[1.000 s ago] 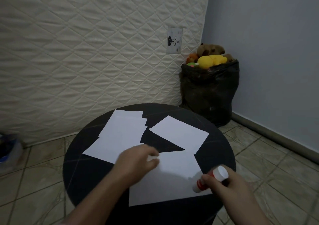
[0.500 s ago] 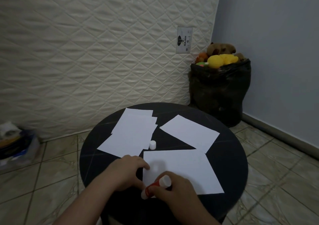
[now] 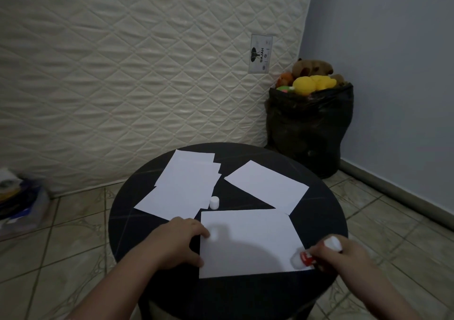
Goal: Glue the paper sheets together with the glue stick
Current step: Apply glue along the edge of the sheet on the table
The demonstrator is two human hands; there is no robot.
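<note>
The nearest paper sheet [image 3: 248, 242] lies flat at the near edge of the round black worktop [image 3: 137, 211], its long axis running left to right between the two hands. The left hand [image 3: 180, 242] presses its spread fingers on the sheet's left edge and pins it. The right hand [image 3: 341, 254] is closed around the glue stick [image 3: 307, 258], which tilts with its red-collared tip down at the sheet's near right corner; whether the tip actually touches the paper I cannot tell, as it is blurred. The coming stroke depends on this: the unglued length of the sheet stretches leftward from the stick toward the pinning hand, so the right hand, being the nearer, would likely draw along that long axis. The white cap [image 3: 214, 202] stands upright just beyond the sheet's far left corner, beside a stack of sheets [image 3: 183, 189]. Another single sheet [image 3: 267, 187] lies further back on the right.
</note>
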